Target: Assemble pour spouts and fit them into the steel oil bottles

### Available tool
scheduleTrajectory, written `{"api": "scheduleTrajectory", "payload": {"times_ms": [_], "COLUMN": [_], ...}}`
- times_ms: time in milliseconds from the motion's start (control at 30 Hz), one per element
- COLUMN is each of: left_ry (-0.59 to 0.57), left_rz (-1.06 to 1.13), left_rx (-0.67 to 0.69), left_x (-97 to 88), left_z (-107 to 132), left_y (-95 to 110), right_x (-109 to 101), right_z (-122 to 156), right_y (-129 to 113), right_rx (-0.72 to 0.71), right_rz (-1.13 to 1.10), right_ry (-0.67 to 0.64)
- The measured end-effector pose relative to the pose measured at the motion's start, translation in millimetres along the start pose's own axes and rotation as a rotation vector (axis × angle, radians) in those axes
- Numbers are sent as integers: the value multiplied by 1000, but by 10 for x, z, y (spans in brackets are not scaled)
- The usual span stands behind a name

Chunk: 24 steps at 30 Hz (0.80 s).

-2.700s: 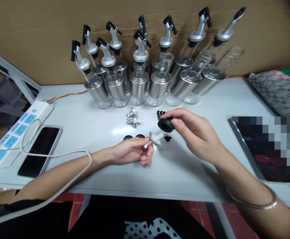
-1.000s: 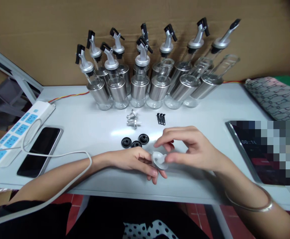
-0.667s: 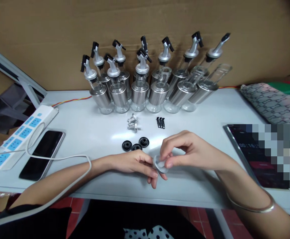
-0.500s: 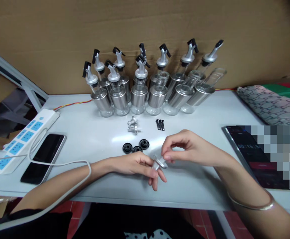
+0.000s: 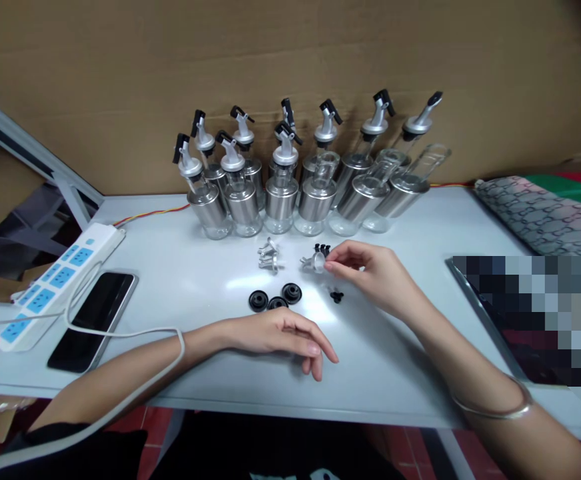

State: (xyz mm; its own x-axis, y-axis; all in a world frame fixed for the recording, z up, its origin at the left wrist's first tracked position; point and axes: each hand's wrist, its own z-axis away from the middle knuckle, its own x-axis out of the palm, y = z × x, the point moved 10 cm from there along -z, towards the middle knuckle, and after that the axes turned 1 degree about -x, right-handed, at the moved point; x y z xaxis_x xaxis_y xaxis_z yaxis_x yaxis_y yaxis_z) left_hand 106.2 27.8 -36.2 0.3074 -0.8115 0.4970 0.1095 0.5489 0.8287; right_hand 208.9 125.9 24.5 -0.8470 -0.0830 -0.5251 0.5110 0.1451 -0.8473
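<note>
My right hand [image 5: 365, 267] pinches a silver pourer spout [image 5: 313, 263] by its round flange, its forked end pointing left, just beside several small black levers [image 5: 322, 249]. My left hand [image 5: 283, 343] rests on the table with its fingers loosely apart and nothing in them. Close behind it lie several round black stoppers [image 5: 291, 293]. More silver spouts [image 5: 269, 255] lie in a small pile to the left of the held one. A small black part [image 5: 337, 295] sits beneath my right hand; its exact kind is unclear.
Several glass-and-steel bottles [image 5: 281, 197] stand in rows against the cardboard wall [image 5: 120, 80], some with pourers fitted. At left are a power strip [image 5: 60, 280], a dark phone [image 5: 93, 320] and a white cable [image 5: 180, 343] across my left forearm. A partly blurred screen device [image 5: 500, 333] lies at right.
My right hand has carried the spout away from my left hand, up toward the levers. My left hand has let go of it. The small black part under the right hand now shows.
</note>
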Motion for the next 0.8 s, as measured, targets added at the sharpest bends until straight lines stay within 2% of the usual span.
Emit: {"api": "scheduleTrajectory", "payload": {"times_ms": [200,467,800], "left_ry": [-27,-14,-19], "left_rz": [9,3,8], "left_rx": [-2,-5,16], "left_x": [22,7,22], "left_z": [7,1,10], "left_y": [0,13,38], "right_x": [66,184,343], "right_z": [52,84,134], "right_y": [-100,-91,-234], "right_rx": [-44,-86,-262], "right_rz": [146,235,295], "right_ry": [5,-21,-114]}}
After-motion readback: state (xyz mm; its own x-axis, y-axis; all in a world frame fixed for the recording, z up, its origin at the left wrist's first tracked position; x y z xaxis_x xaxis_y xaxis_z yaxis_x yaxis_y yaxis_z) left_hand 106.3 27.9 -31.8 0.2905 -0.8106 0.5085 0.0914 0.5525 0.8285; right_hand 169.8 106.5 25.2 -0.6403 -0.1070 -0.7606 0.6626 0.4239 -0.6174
